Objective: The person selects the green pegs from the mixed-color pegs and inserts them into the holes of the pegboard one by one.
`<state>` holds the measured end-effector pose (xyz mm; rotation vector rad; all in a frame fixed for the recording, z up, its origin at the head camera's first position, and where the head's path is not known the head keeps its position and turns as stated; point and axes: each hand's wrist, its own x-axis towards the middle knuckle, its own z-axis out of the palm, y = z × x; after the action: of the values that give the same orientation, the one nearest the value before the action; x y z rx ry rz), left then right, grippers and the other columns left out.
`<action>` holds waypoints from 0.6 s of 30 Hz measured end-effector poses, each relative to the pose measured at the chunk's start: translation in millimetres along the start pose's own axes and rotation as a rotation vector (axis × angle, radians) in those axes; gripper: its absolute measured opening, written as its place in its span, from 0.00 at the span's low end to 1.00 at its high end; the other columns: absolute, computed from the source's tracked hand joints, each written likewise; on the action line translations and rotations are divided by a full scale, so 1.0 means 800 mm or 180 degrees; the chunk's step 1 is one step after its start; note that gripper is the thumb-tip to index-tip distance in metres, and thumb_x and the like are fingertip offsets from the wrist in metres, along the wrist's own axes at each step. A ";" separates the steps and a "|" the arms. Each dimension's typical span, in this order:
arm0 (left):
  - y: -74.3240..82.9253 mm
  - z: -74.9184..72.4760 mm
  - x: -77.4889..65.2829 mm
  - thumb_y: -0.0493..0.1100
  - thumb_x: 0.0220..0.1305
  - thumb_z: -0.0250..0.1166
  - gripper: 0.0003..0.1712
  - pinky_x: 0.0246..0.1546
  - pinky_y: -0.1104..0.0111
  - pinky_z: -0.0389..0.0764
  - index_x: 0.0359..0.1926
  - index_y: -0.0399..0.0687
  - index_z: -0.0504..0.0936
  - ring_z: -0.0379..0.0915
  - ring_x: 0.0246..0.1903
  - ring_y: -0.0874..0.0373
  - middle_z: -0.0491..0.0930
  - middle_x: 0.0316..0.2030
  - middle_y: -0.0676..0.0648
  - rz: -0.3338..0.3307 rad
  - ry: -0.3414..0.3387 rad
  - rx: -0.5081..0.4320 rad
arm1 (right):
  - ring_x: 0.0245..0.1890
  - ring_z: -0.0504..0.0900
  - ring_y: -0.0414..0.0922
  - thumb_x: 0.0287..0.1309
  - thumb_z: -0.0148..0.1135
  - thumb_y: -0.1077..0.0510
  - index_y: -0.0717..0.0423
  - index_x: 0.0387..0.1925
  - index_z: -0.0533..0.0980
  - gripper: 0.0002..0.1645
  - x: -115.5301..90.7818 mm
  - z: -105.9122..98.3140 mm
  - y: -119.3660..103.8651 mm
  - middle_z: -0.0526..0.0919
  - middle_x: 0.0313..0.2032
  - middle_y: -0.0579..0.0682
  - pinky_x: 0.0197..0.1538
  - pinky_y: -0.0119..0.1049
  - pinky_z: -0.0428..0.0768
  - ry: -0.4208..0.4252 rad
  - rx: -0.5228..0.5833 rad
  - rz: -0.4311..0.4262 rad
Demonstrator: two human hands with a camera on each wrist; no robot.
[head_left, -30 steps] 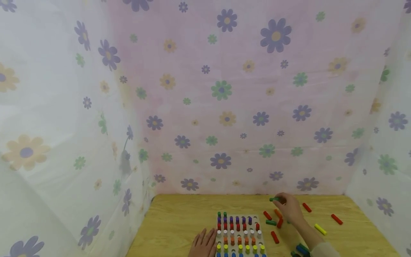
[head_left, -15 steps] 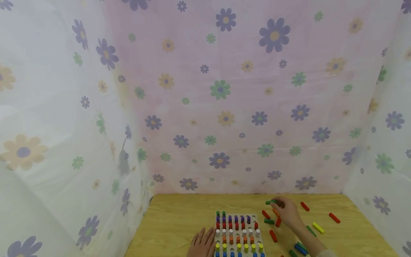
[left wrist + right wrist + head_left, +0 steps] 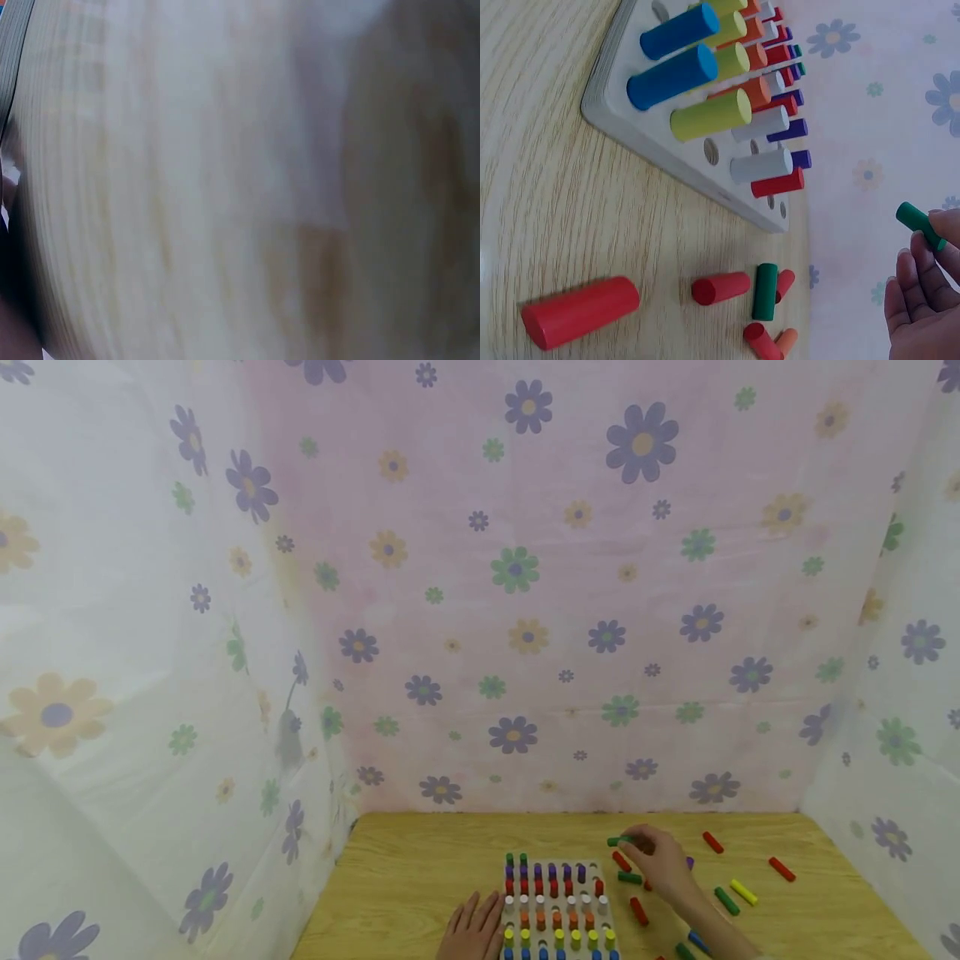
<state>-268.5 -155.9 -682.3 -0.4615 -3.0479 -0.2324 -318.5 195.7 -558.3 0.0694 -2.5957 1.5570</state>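
Note:
My right hand [image 3: 658, 858] pinches a green peg [image 3: 919, 224] between thumb and fingers, held up past the far right corner of the pegboard. The pegboard [image 3: 667, 159] is pale, with rows of blue, yellow, orange, white, red, purple and green pegs standing in it and some bare holes. At its far edge, two green pegs [image 3: 517, 859] stand at the left end of their row. My left hand [image 3: 472, 930] lies with fingers extended along the board's left edge. The left wrist view holds only a blurred, close pale surface.
Loose pegs lie on the wooden table [image 3: 405, 868] right of the board, among them a red peg [image 3: 581, 312], a green peg [image 3: 765, 291], a yellow peg [image 3: 744, 892] and a blue peg [image 3: 698, 940]. A flower-print curtain [image 3: 570, 610] encloses the table's back and sides.
My right hand has moved left and slightly nearer with the green peg, toward the board's far right corner. My left hand stays at the board's left edge.

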 end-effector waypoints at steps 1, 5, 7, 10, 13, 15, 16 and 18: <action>0.000 0.000 0.000 0.68 0.80 0.26 0.39 0.69 0.47 0.68 0.75 0.62 0.70 0.63 0.72 0.46 0.69 0.72 0.59 -0.0001 0.0007 0.0007 | 0.37 0.82 0.44 0.67 0.67 0.60 0.62 0.48 0.83 0.12 0.000 0.002 -0.001 0.84 0.37 0.50 0.38 0.32 0.82 0.0001 0.0034 0.0011; 0.001 -0.001 -0.001 0.68 0.81 0.27 0.38 0.68 0.47 0.68 0.75 0.62 0.70 0.64 0.71 0.47 0.70 0.72 0.59 -0.0003 0.0037 0.0004 | 0.38 0.82 0.44 0.66 0.69 0.58 0.61 0.47 0.83 0.12 -0.003 0.008 -0.006 0.84 0.37 0.49 0.39 0.33 0.82 -0.0007 0.0130 0.0057; 0.002 -0.003 -0.002 0.68 0.81 0.27 0.38 0.68 0.47 0.68 0.75 0.62 0.70 0.64 0.71 0.46 0.70 0.72 0.59 -0.0002 0.0052 -0.0032 | 0.39 0.82 0.46 0.66 0.69 0.58 0.61 0.47 0.83 0.12 -0.005 0.011 -0.009 0.84 0.37 0.50 0.39 0.34 0.83 -0.0028 0.0236 0.0097; 0.003 -0.005 -0.004 0.67 0.81 0.29 0.37 0.69 0.46 0.67 0.75 0.61 0.70 0.63 0.72 0.46 0.69 0.72 0.59 -0.0003 0.0047 -0.0106 | 0.39 0.82 0.48 0.66 0.69 0.58 0.63 0.47 0.83 0.13 -0.007 0.017 -0.012 0.83 0.37 0.51 0.39 0.39 0.84 -0.0095 0.0392 0.0092; 0.003 -0.007 -0.005 0.67 0.81 0.30 0.37 0.69 0.45 0.66 0.75 0.61 0.70 0.63 0.72 0.45 0.69 0.72 0.58 0.0003 0.0013 -0.0154 | 0.37 0.82 0.49 0.66 0.69 0.59 0.63 0.45 0.83 0.12 -0.008 0.025 -0.013 0.83 0.36 0.51 0.38 0.40 0.85 -0.0130 0.0446 0.0032; 0.003 -0.007 -0.004 0.68 0.81 0.28 0.38 0.69 0.45 0.66 0.75 0.61 0.70 0.62 0.72 0.45 0.69 0.73 0.58 0.0000 -0.0027 -0.0156 | 0.36 0.82 0.47 0.65 0.69 0.59 0.63 0.45 0.83 0.11 -0.008 0.032 -0.014 0.83 0.35 0.50 0.37 0.37 0.84 -0.0133 0.0408 -0.0020; 0.003 -0.007 -0.003 0.69 0.80 0.27 0.39 0.69 0.45 0.66 0.76 0.61 0.69 0.62 0.72 0.45 0.69 0.72 0.59 0.0000 -0.0041 -0.0147 | 0.36 0.82 0.46 0.65 0.69 0.59 0.62 0.44 0.83 0.11 -0.008 0.035 -0.014 0.84 0.35 0.50 0.37 0.36 0.84 -0.0130 0.0389 -0.0042; 0.003 -0.007 -0.002 0.69 0.79 0.25 0.40 0.69 0.46 0.66 0.76 0.62 0.69 0.62 0.72 0.45 0.68 0.72 0.59 -0.0013 -0.0068 -0.0127 | 0.36 0.82 0.44 0.65 0.70 0.59 0.62 0.44 0.84 0.10 -0.008 0.042 -0.015 0.84 0.35 0.49 0.37 0.33 0.83 -0.0137 0.0361 -0.0071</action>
<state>-266.2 -155.1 -676.9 -0.4632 -3.0704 -0.2910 -313.2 160.1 -564.1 0.1426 -2.5272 1.7123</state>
